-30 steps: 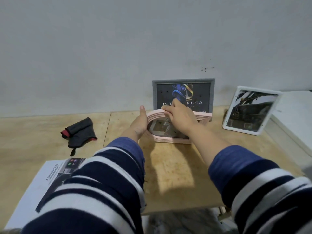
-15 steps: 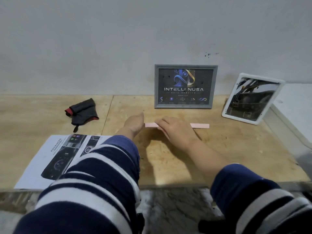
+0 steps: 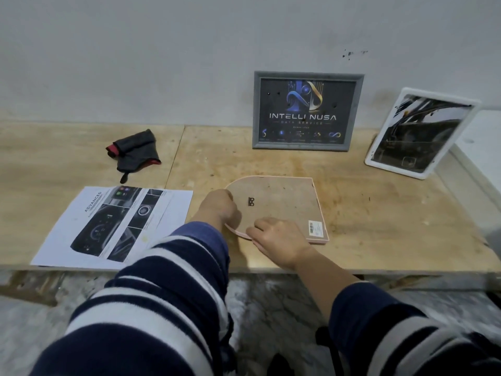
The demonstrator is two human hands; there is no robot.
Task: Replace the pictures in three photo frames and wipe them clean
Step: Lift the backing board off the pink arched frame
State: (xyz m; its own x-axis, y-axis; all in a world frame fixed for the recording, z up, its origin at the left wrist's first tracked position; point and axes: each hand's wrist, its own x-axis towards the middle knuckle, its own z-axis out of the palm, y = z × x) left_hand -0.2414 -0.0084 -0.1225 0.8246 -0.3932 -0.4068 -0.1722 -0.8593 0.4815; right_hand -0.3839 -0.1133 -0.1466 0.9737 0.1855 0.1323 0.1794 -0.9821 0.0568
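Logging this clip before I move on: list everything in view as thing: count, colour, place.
pink frame: 1, pink rim, brown back, face down, table centre
grey frame: 1, grey, upright at the wall
white frame: 1, white, leaning, far right
cloth: 1, dark grey with red edge, table left
printed sheet: 1, white with dark pictures, front left
table: 1, light wood
left hand: 1, at the pink frame's left edge
right hand: 1, on its near edge
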